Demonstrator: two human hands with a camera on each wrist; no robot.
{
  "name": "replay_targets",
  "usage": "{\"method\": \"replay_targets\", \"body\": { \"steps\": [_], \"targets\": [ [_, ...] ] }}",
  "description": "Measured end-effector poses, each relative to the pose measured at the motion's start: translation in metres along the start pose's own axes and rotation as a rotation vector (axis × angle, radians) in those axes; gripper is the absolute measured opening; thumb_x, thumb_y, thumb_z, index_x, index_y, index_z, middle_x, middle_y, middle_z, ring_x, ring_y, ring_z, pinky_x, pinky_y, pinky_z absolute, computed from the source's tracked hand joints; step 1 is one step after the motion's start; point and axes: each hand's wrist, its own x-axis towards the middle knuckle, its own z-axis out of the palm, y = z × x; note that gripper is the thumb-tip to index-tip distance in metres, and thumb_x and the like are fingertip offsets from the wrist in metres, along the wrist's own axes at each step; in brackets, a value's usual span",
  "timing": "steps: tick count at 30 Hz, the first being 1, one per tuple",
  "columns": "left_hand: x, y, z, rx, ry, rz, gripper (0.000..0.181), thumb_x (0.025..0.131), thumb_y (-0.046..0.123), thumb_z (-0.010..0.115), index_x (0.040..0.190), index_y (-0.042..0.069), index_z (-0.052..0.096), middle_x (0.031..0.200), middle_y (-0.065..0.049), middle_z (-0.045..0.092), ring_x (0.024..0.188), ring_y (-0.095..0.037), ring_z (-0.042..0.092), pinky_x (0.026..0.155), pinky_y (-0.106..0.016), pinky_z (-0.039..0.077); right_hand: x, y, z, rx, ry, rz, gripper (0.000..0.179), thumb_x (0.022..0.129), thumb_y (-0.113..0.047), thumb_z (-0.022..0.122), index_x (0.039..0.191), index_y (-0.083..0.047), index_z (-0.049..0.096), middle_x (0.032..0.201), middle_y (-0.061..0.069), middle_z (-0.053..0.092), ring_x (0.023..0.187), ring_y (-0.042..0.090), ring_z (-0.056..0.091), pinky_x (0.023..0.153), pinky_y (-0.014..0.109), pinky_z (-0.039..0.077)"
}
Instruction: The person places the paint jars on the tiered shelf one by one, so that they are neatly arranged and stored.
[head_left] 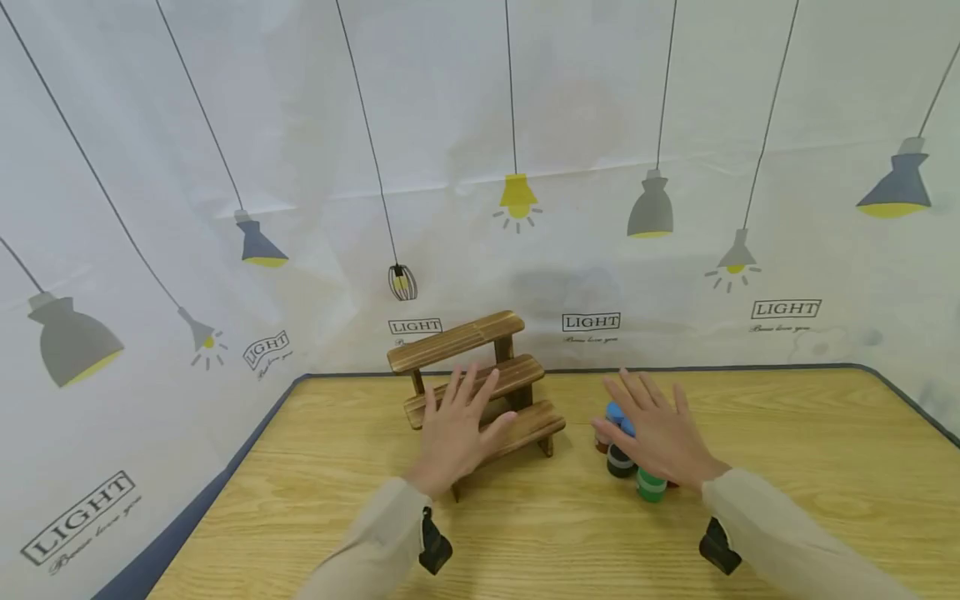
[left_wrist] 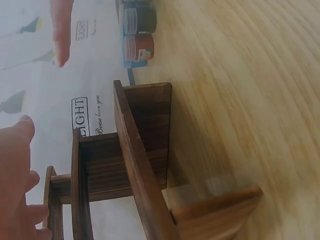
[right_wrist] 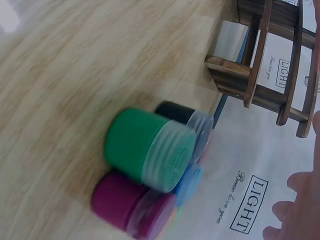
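A three-tier wooden stand (head_left: 453, 343) of dark-streaked planks rises at the back of the table. My left hand (head_left: 457, 437) hovers in front of it, fingers spread and holding nothing. To the right, my right hand (head_left: 662, 435) hangs with straight fingers over a cluster of small paint jars, partly hiding them. Among these are a green jar (right_wrist: 135, 142), a magenta jar (right_wrist: 120, 200), a black jar (head_left: 619, 462) and a blue one (right_wrist: 189, 184). From the left wrist a reddish-brown jar (left_wrist: 142, 47) shows beyond the stand. Neither hand appears to touch anything.
The wood-grain tabletop (head_left: 547, 533) ends in a dark blue edge strip (head_left: 258, 429). Behind and at the sides hangs a pale sheet (head_left: 450, 100) printed with lamps and "LIGHT" lettering. A small black device (head_left: 433, 546) sits at each wrist.
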Motion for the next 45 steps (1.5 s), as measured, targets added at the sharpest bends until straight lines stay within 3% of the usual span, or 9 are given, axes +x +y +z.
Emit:
{"method": "replay_targets", "body": {
  "steps": [7,16,23,26,29,34,39,45],
  "targets": [
    [-0.011,-0.014,-0.007,0.002,-0.004,-0.006,0.067,0.086,0.057,0.04,0.141,0.023,0.025,0.146,-0.004,0.012,0.133,-0.023,0.006,0.101,-0.056,0.002,-0.01,0.016,-0.011,-0.034,-0.009,0.022,0.072,0.088,-0.055,0.04,0.141,-0.009,0.024,0.144,0.018,0.018,0.129,0.039,0.014,0.096,0.062,-0.002],
    [-0.025,-0.034,-0.014,-0.005,0.013,-0.035,0.07,0.084,0.058,0.043,0.141,0.022,0.024,0.146,-0.005,0.013,0.132,-0.026,0.01,0.1,-0.057,0.005,-0.025,0.033,-0.012,0.044,-0.024,0.047,0.07,0.089,-0.052,0.041,0.142,-0.013,0.019,0.144,0.017,0.018,0.129,0.039,0.013,0.095,0.062,-0.009],
    [-0.038,-0.049,-0.014,-0.061,0.076,-0.067,0.071,0.084,0.057,0.044,0.141,0.021,0.023,0.146,-0.007,0.013,0.133,-0.026,0.008,0.1,-0.058,0.005,-0.036,0.044,-0.009,0.147,-0.033,0.032,0.066,0.09,-0.045,0.043,0.142,-0.01,0.021,0.143,0.02,0.019,0.127,0.042,0.014,0.094,0.062,-0.011],
    [-0.044,-0.057,-0.012,-0.084,0.112,-0.079,0.071,0.084,0.055,0.048,0.141,0.02,0.023,0.146,-0.008,0.014,0.132,-0.027,0.01,0.1,-0.058,0.005,-0.039,0.048,-0.008,0.201,-0.031,0.011,0.066,0.089,-0.042,0.048,0.14,-0.008,0.025,0.142,0.021,0.021,0.126,0.043,0.017,0.093,0.065,-0.006],
    [-0.049,-0.063,-0.01,-0.092,0.144,-0.09,0.072,0.083,0.052,0.051,0.141,0.017,0.026,0.145,-0.009,0.016,0.131,-0.029,0.014,0.1,-0.058,0.007,-0.041,0.051,-0.006,0.266,-0.019,-0.013,0.067,0.086,-0.038,0.055,0.137,-0.002,0.03,0.139,0.024,0.024,0.123,0.045,0.021,0.092,0.066,0.007],
    [-0.056,-0.073,-0.006,-0.134,0.193,-0.121,0.073,0.082,0.049,0.055,0.14,0.014,0.029,0.144,-0.011,0.02,0.13,-0.032,0.017,0.099,-0.057,0.012,-0.045,0.056,-0.001,0.356,0.005,-0.008,0.062,0.084,-0.029,0.061,0.13,0.006,0.038,0.131,0.028,0.034,0.116,0.046,0.033,0.088,0.061,0.028],
    [-0.061,-0.08,-0.003,-0.221,0.258,-0.135,0.071,0.08,0.044,0.06,0.137,0.012,0.033,0.142,-0.011,0.026,0.126,-0.034,0.025,0.097,-0.057,0.018,-0.049,0.059,0.004,0.425,0.032,0.03,0.05,0.084,-0.02,0.061,0.122,0.008,0.045,0.12,0.027,0.046,0.104,0.042,0.046,0.081,0.052,0.042],
    [-0.066,-0.083,0.005,-0.337,0.237,-0.223,0.071,0.078,0.042,0.064,0.136,0.013,0.036,0.139,-0.012,0.032,0.122,-0.035,0.031,0.093,-0.059,0.025,-0.052,0.061,0.009,0.493,0.038,0.072,0.042,0.083,-0.014,0.062,0.117,0.009,0.049,0.112,0.026,0.052,0.098,0.039,0.052,0.075,0.043,0.048]
  ]
}}
